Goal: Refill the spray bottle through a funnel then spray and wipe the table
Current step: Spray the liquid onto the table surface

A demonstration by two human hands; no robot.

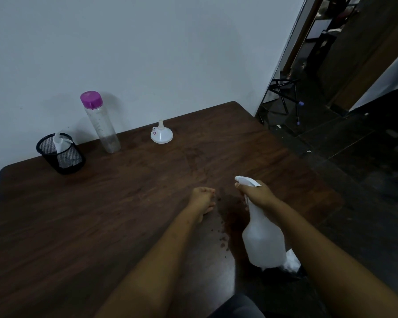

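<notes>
Right hand (259,195) wrapped in a firm grip around the neck of a white spray bottle (263,239), held above the near edge of a dark wooden worktop (101,214), left hand (202,199) loosely curled and empty just beside it, white funnel (161,134) upside down near the wall, well apart from the bottle.

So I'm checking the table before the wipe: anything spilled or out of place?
Yes. A dark wet patch with scattered droplets lies on the table between the left hand and the spray bottle held by the right hand. The funnel rests upside down, spout up.
</notes>
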